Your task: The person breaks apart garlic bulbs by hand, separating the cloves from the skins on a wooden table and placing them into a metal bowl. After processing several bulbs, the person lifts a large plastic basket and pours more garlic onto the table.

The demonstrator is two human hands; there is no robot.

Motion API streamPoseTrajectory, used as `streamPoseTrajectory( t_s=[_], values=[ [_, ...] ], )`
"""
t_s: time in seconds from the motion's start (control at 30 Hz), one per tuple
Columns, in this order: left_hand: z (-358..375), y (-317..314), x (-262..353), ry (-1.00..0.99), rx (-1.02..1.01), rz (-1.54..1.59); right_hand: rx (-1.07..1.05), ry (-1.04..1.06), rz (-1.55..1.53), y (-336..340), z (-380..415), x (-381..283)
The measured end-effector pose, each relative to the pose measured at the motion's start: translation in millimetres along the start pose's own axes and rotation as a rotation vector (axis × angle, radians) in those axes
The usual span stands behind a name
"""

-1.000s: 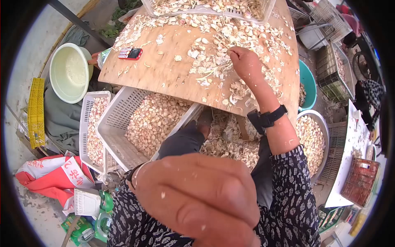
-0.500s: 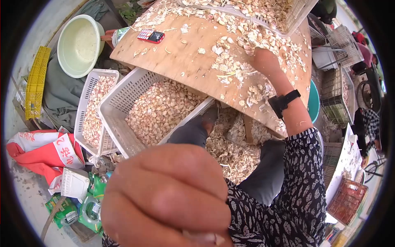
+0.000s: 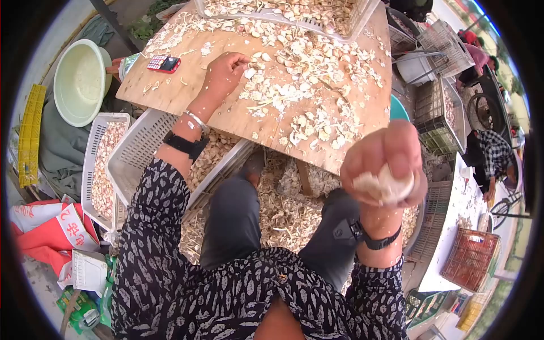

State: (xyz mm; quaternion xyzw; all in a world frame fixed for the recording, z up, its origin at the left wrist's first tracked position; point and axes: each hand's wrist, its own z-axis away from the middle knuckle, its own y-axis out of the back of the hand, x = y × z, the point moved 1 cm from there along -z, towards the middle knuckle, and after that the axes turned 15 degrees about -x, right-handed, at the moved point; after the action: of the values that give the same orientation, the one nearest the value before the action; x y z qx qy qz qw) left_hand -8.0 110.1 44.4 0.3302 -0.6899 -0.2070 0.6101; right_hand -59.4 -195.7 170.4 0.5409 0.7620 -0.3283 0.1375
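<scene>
Evidently, the step in hand is handling garlic piece by piece: the right hand [image 3: 388, 164], raised near the camera, grips a pale garlic piece [image 3: 385, 186] between curled fingers and thumb; whether it is a whole bulb or part of one, I cannot tell. The left hand [image 3: 225, 71] is partly closed at the tabletop [image 3: 190, 89], fingers bent beside the loose garlic cloves [image 3: 309, 54]; whether it pinches anything is not clear. Working the held piece further would seem to call for fingertip pressure, firm enough to split dry skin but light on the flesh.

The cloves look smooth, plump and crescent-shaped, cream tinged with pink. Between the hands, papery garlic skins [image 3: 283, 93] lie in thin, brittle flakes on flat, grained plywood. Beyond the hands stands a white plastic crate [image 3: 317, 25] with garlic; below the left hand, a slotted plastic crate [image 3: 133, 153] holds more cloves
</scene>
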Motion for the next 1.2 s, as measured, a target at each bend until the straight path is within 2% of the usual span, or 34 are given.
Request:
streamPoseTrajectory(
  t_s=[0.03, 0.07, 0.1, 0.13, 0.17, 0.23, 0.3, 0.33, 0.37, 0.43, 0.47, 0.53, 0.57, 0.63, 0.67, 0.7, 0.73, 0.77, 0.8, 0.83, 0.87, 0.9, 0.93, 0.97, 1.0, 1.03, 1.1, 1.2],
  values=[
    [-12.8, -2.2, -5.2, -0.058, 0.014, -0.066, -0.529, -0.054, -0.311, 1.7, -27.0, -4.0],
    [-23.8, -5.6, -11.0, -0.069, -0.022, -0.081, -0.595, 0.052, -0.288, -14.1, -43.8, -1.2],
    [-31.3, -6.3, -18.7, -0.046, -0.005, -0.09, -0.328, 0.098, -0.227, -40.7, -42.5, 1.3],
    [-36.3, -11.7, -24.5, -0.128, -0.046, -0.235, -0.049, 0.135, -0.158, -56.8, -35.5, 0.8],
    [-39.1, -16.1, -24.5, -0.215, -0.093, -0.382, -0.051, 0.133, -0.172, -58.4, -36.5, 0.0],
    [-43.5, -24.2, -25.5, -0.163, -0.162, -0.372, -0.094, 0.13, -0.183, -61.4, -38.0, -1.5],
    [-51.4, -29.6, -25.2, -0.189, -0.224, -0.587, -0.132, 0.134, -0.187, -63.4, -39.6, -2.9],
    [-52.2, -31.2, -24.5, -0.29, -0.17, -0.644, -0.15, 0.138, -0.188, -64.2, -40.5, -3.6],
    [-51.8, -35.5, -23.5, -0.291, -0.176, -0.642, -0.162, 0.142, -0.182, -64.6, -41.4, -4.2],
    [-54.3, -32.9, -12.5, -0.234, -0.137, -0.355, -0.201, 0.156, -0.162, -65.5, -43.6, -5.5],
    [-53.9, -28.9, -4.9, -0.239, -0.13, -0.368, -0.232, 0.165, -0.155, -66.4, -44.7, -6.3],
    [-41.3, -24.9, 10.7, -0.025, -0.111, 0.559, -0.294, 0.173, -0.139, -68.4, -46.7, -7.7],
    [-31.4, -17.6, 20.1, -0.037, -0.098, 0.551, -0.33, 0.176, -0.131, -69.7, -47.8, -8.4],
    [-2.4, -4.7, 38.2, -0.144, -0.15, 1.234, -0.4, 0.175, -0.121, -73.0, -50.1, -9.9],
    [14.7, 4.7, 47.6, -0.158, -0.133, 1.226, -0.44, 0.173, -0.12, -76.1, -55.2, -9.9],
    [33.8, 13.3, 55.5, -0.189, -0.136, 1.387, -0.465, 0.167, -0.127, -91.2, -57.8, 0.0],
    [54.6, 22.8, 65.1, -0.221, -0.14, 1.548, -0.344, 0.316, 0.006, -113.4, -65.1, 14.2],
    [75.9, 34.8, 73.2, -0.236, -0.112, 1.535, -0.221, 0.467, 0.13, -129.3, -70.9, 24.2],
    [101.0, 48.8, 81.1, -0.237, -0.062, 1.517, -0.244, 0.465, 0.1, -133.6, -74.8, 26.8],
    [126.4, 60.6, 86.2, -0.24, -0.007, 1.499, -0.343, 0.345, -0.036, -132.5, -80.0, 27.2],
    [151.6, 74.0, 87.3, -0.28, 0.074, 1.31, -0.443, 0.223, -0.158, -134.0, -83.2, 29.8],
    [177.3, 88.0, 93.3, -0.284, 0.102, 1.301, -0.303, 0.203, -0.007, -143.5, -82.8, 36.1],
    [206.7, 103.2, 101.6, -0.311, 0.221, 0.947, -0.151, 0.169, 0.072, -143.2, -81.0, 50.4],
    [233.9, 116.8, 106.3, -0.304, 0.327, 0.594, 0.156, 0.234, 0.375, -135.2, -81.5, 77.0],
    [251.8, 130.0, 103.0, -0.358, 0.411, 0.212, 0.294, -0.029, 0.497, -112.0, -85.2, 101.0],
    [267.7, 139.5, 107.3, -0.339, 0.428, 0.206, 0.34, -0.419, 0.673, -100.6, -92.2, 125.5],
    [296.3, 152.8, 124.8, -0.359, 0.403, -0.216, 0.509, -0.723, 0.516, -82.6, -82.2, 165.0],
    [313.9, 143.1, 120.0, -0.408, 0.372, -0.325, 0.325, -0.66, 0.279, -115.4, -68.1, 190.2]
  ],
)
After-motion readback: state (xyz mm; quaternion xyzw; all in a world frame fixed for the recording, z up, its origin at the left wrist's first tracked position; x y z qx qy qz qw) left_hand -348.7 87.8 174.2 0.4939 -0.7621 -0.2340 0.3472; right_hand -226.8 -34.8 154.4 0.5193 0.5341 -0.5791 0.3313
